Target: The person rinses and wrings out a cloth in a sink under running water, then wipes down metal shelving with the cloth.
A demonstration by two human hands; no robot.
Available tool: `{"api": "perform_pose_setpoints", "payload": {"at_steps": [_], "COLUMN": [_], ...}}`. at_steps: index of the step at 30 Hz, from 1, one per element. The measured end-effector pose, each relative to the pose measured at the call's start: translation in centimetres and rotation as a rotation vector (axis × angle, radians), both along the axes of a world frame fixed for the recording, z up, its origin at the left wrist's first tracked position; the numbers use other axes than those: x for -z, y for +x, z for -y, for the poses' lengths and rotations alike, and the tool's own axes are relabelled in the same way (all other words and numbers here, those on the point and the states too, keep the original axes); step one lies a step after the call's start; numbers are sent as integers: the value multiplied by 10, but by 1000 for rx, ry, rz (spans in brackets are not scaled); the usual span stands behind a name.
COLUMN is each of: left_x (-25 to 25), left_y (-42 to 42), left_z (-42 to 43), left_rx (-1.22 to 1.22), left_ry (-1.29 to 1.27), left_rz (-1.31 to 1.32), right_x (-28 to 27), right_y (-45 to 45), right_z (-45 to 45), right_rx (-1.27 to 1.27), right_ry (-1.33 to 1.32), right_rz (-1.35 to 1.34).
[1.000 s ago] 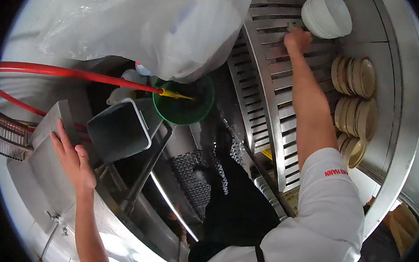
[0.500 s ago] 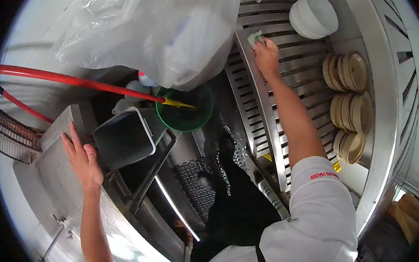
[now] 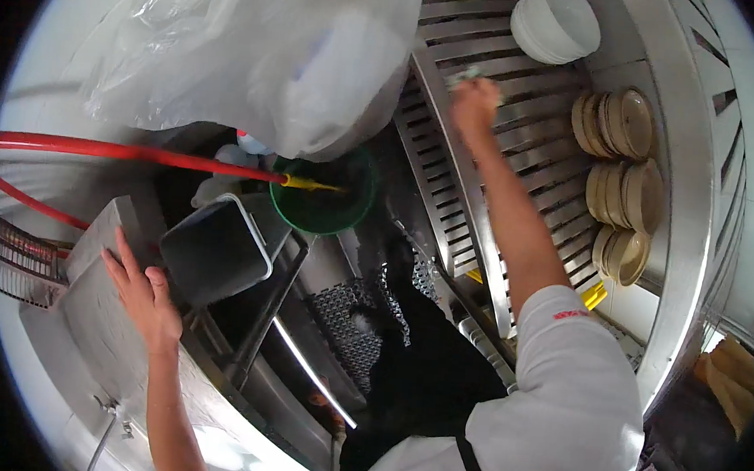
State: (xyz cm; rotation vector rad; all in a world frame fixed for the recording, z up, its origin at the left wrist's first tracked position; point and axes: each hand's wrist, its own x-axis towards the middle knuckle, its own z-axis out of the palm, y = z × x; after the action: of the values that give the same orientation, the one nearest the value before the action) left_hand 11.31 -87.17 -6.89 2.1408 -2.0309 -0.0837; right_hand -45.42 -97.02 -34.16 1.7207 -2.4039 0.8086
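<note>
My right hand (image 3: 475,110) reaches over a slatted metal shelf (image 3: 525,145) with its fingers bunched around a pale, greenish cloth (image 3: 465,74). The cloth is at the slats near the shelf's left rail, and both cloth and fingers are slightly blurred. On the other side, my left hand (image 3: 145,297) is spread out with nothing in it. It lies on or just over the edge of a metal counter (image 3: 87,297); contact is hard to tell.
White stacked bowls (image 3: 555,26) and beige dishes (image 3: 610,122) stand along the shelf's right side. A large plastic bag (image 3: 259,51) hangs in front. Below are a red hose (image 3: 140,150), a green bucket (image 3: 322,221) and a dark square bin (image 3: 216,252).
My right hand and the cloth have moved a little over the slats, away from the shelf's left rail. The whole view has shifted slightly; my left hand stays by the counter.
</note>
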Motion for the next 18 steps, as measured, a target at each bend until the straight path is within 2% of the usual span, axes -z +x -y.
{"api": "perform_pose_setpoints", "payload": {"at_steps": [3, 6, 8, 10, 12, 13, 15, 17, 18], "left_x": [0, 2, 2, 2, 4, 5, 4, -11, -15], "left_y": [8, 9, 9, 13, 10, 7, 0, -23, -39], "left_z": [-1, -1, 1, -3, 0, 0, -7, 1, 1], "left_rx": [51, 55, 78, 78, 75, 61, 35, 399, 573], "left_ry": [-12, -7, 10, 22, -6, -20, -60, -102, -116], "left_rz": [-34, -106, -82, -77, -108, 8, 229, 447, 549], "right_x": [-3, -6, -54, -20, 0, 0, -18, -29, -40], "right_y": [15, -52, -78, -73, -48, -14, 27, 33, 24], "right_z": [-2, 1, -5, 4, 3, -5, -15, -22, -38], "right_rx": [-83, -95, 107, 239, 212, 117, -121, -126, -126], "right_ry": [19, 100, 317, 107, -36, -65, 137, -125, -157], "right_rz": [15, -295, -232, 114, 188, 95, -45, 233, 206]}}
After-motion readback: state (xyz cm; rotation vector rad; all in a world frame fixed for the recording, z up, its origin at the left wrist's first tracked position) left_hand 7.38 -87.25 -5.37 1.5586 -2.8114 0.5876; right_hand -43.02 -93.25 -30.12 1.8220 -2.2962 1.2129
